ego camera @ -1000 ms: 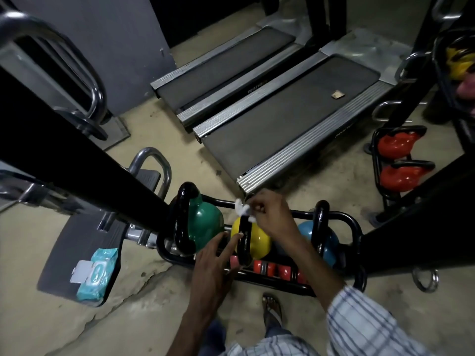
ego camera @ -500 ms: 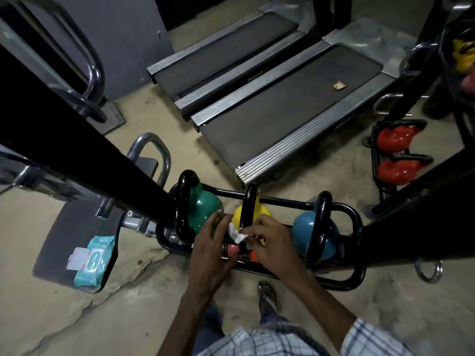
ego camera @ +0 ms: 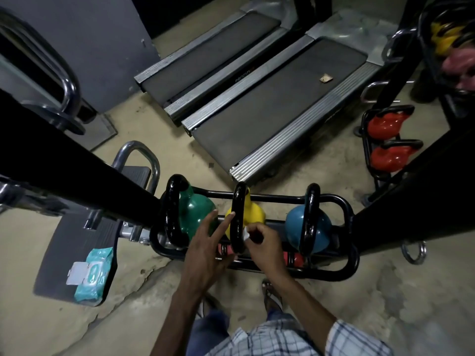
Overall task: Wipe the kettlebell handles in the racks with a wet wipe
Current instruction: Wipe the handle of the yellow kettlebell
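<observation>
left hand (ego camera: pixel 205 250) has opened out since half a second ago: fingers straight and spread, index tip touching the yellow kettlebell (ego camera: pixel 254 214) right at its handle (ego camera: pixel 239 201), holding nothing. right hand (ego camera: pixel 263 242) has brought the wet wipe (ego camera: pixel 245 233) round to the handle's right side, thumb and fingers pinching it against the low near part of the handle.

yellow kettlebell sits mid rack (ego camera: pixel 348 255), between the green kettlebell (ego camera: pixel 195 211) at the rack's left end and the blue kettlebell (ego camera: pixel 294 224) at its right end.

progress, my guess: yellow handle is mid-wipe. green and blue handles both look glossy, cannot tell if wiped. red kettlebells (ego camera: pixel 383 127) in the second rack (ego camera: pixel 363 132), well apart at far right, have no hand near them and are likely left to do.

wipes pack (ego camera: pixel 93 274) lies on a grey footplate (ego camera: pixel 51 253) left of the rack.
</observation>
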A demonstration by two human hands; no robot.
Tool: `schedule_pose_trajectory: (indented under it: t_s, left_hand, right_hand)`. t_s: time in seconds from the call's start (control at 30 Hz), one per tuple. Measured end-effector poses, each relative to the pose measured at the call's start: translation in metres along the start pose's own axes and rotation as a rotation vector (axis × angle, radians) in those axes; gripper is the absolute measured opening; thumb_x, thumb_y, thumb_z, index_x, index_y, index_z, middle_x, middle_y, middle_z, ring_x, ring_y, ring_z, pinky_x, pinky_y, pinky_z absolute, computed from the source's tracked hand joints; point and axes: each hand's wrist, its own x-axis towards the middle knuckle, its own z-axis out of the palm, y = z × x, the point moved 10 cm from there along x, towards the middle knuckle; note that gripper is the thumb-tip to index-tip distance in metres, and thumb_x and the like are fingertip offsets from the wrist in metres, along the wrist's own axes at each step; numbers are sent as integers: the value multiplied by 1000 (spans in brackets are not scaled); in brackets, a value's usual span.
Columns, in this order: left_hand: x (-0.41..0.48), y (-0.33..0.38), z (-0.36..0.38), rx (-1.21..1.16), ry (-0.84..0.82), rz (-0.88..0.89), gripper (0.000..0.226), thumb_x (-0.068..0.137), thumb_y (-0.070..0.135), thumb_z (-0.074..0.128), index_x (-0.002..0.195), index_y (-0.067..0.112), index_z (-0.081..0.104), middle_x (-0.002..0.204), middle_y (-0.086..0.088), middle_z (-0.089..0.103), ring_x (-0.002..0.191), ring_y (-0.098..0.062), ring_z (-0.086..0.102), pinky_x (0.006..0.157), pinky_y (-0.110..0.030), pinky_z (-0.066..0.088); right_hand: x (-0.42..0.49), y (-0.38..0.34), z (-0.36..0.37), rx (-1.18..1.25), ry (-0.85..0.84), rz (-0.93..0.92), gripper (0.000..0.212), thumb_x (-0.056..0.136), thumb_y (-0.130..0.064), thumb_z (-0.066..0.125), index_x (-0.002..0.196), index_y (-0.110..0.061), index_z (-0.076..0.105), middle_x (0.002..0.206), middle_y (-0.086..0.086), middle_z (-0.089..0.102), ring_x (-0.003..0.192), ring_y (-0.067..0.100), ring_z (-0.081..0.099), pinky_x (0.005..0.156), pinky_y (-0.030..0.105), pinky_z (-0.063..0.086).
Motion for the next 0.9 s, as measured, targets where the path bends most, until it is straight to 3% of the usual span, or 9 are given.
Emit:
schedule_pose_trajectory:
  t_s: [0.13,0.27,0.4,0.5,0.57,0.67,0.77,0.9]
  left_hand:
    - [1,1,-1,15,16,-35,110,64,29,93,154,40,31,159,-4,29,141,-25,40,99,-46,53]
    - [-1,1,1,22,20,-42,110,67,32,92,155,44,27,158,-5,29,141,-27,41,97,-48,54]
    - [-2,-3,2,-5,12,-63,113,67,32,92,154,49,22,159,-3,28,141,-26,41,95,-47,56]
    - [0,-1,-1,-10,21,-54,113,66,32,93,154,50,24,159,-4,29,140,-26,42,97,-47,55]
    - [1,0,-2,-12,26,-53,113,65,32,94,153,49,26,159,-3,30,139,-26,43,96,-46,55]
    - [1,0,-1,-14,23,-51,112,65,33,93,154,48,26,158,-3,30,138,-25,44,94,-45,57]
    - [1,-2,-1,-15,25,-50,112,67,33,92,155,47,25,158,-2,30,137,-25,45,92,-45,57]
    - [4,-5,2,-10,5,-53,111,68,30,91,155,46,25,159,-1,27,137,-26,45,89,-45,59]
  right_hand:
    - [5,3,14,-120,-101,-20,18,88,-3,64,89,-19,71,86,-8,73,82,0,67,72,16,52]
    - [-6,9,-6,-14,-96,-21,13,94,-10,64,87,-15,74,86,-8,73,82,2,68,72,15,50]
    - [-7,12,-6,-44,-142,-51,6,87,-12,76,83,-15,72,81,-9,73,79,2,69,70,14,50]
    - [-8,14,-5,-65,-141,-54,16,83,-1,74,90,-13,67,87,-5,71,83,7,68,70,15,52]
    - [-10,18,-4,-83,-123,-25,25,82,5,70,100,-12,70,92,-4,71,85,2,67,71,15,53]
    - [-17,22,-3,-96,-60,-10,11,81,-10,81,88,-13,74,86,-11,73,84,-5,67,74,11,50]
    - [-22,15,-5,-16,29,52,14,82,-13,82,80,-24,74,82,-14,74,83,-6,68,74,9,50]
    - [6,-11,-7,142,141,81,11,89,-18,76,85,-29,76,82,-14,75,80,-1,71,75,22,58]
